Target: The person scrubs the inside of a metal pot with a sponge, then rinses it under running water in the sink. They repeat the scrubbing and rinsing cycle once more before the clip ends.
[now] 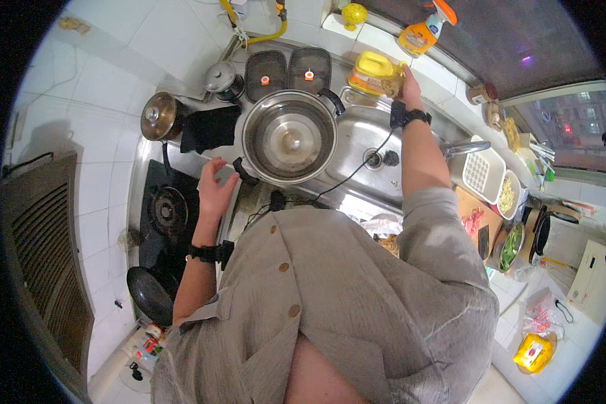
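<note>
My right hand (410,88) is at the neck end of a yellow plastic jug (373,73), thumb side against it, with most of its fingers hidden. The jug stands behind the steel sink (353,146), beside the tiled ledge. Near the black side handle (246,171) of a large stainless steel pot (290,136) is my left hand (217,184), its fingers apart and holding nothing. The wide pot rests on the counter at the sink's left edge; a shallow layer of liquid seems to cover its bottom.
Two dark lidded trays (266,76) and a small lidded pot (223,78) line the back. A lidded saucepan (160,116) and black hob (166,207) lie left. The faucet (467,147), a white basket (477,169) and a cutting board (477,217) with meat are right. A cable crosses the sink.
</note>
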`<state>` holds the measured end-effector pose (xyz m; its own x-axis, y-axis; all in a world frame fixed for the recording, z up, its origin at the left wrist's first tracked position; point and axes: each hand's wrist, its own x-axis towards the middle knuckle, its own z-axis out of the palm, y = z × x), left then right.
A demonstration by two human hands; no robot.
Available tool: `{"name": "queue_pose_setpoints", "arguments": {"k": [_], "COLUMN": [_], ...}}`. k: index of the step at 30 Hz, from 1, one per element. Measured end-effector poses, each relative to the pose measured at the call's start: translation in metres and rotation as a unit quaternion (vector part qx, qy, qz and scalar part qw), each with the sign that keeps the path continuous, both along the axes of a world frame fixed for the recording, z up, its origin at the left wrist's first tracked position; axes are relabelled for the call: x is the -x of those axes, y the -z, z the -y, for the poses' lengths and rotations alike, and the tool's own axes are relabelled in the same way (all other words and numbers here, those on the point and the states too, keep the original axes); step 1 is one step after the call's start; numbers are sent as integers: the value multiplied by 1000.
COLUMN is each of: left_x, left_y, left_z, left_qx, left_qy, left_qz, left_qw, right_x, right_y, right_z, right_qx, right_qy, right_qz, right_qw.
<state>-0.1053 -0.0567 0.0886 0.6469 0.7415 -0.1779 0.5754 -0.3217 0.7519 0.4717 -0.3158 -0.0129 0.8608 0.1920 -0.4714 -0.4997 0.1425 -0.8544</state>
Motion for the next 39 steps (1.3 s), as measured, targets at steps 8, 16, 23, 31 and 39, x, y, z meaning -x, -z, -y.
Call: {"name": "queue_pose_setpoints", "arguments": {"k": [8,16,23,31,39], "left_x": [47,57,62,72,44], "left_y": [23,39,38,42,49], "left_z": [-15,-31,-52,-66,-61], "left_qx": [29,43,51,60,61], "left_qy": [-51,-21,14,50,78], "left_qz": [45,92,120,139,115], "left_qw": [997,995,991,987,988], "right_x": [70,143,164,200,206], "right_y": [0,-25,-16,-37,-18], "right_z": [49,54,53,26,14], "right_qx": [-247,-321,-164,-201,-160], "right_qy": [14,22,86,117,-15], "right_qz": [-13,-84,-42,-61,12], "right_qw": [969,943,982,971,987]}}
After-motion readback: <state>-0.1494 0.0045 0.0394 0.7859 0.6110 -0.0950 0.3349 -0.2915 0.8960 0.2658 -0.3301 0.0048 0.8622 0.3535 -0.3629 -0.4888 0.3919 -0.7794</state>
